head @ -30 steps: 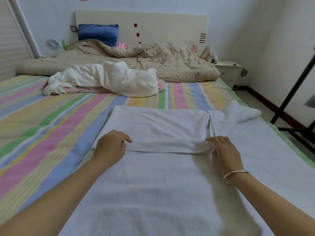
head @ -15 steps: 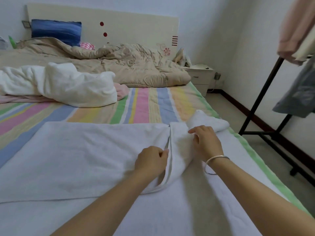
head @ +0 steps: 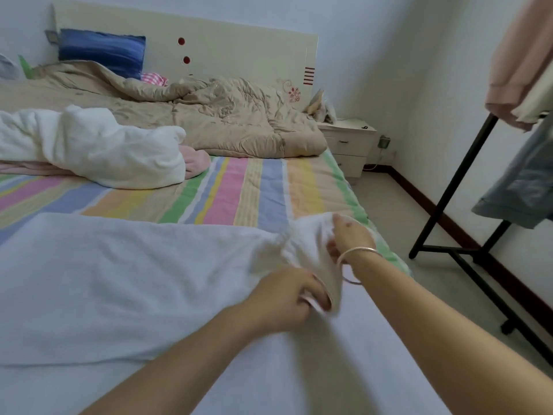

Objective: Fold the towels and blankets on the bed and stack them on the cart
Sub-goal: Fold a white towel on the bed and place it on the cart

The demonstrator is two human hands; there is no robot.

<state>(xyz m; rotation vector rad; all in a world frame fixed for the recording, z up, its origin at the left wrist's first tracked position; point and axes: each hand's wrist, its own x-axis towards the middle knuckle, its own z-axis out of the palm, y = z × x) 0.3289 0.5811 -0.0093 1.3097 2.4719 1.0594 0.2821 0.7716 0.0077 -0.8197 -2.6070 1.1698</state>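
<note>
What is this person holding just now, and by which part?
The white towel, by its bunched right end. The left hand pinches the near edge, and the right hand grips the far corner.

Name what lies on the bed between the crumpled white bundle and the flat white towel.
Head view: only bare striped sheet lies between the bundle and the towel.

A home bedroom: striped bed with headboard, rumpled quilt, nightstand.
</note>
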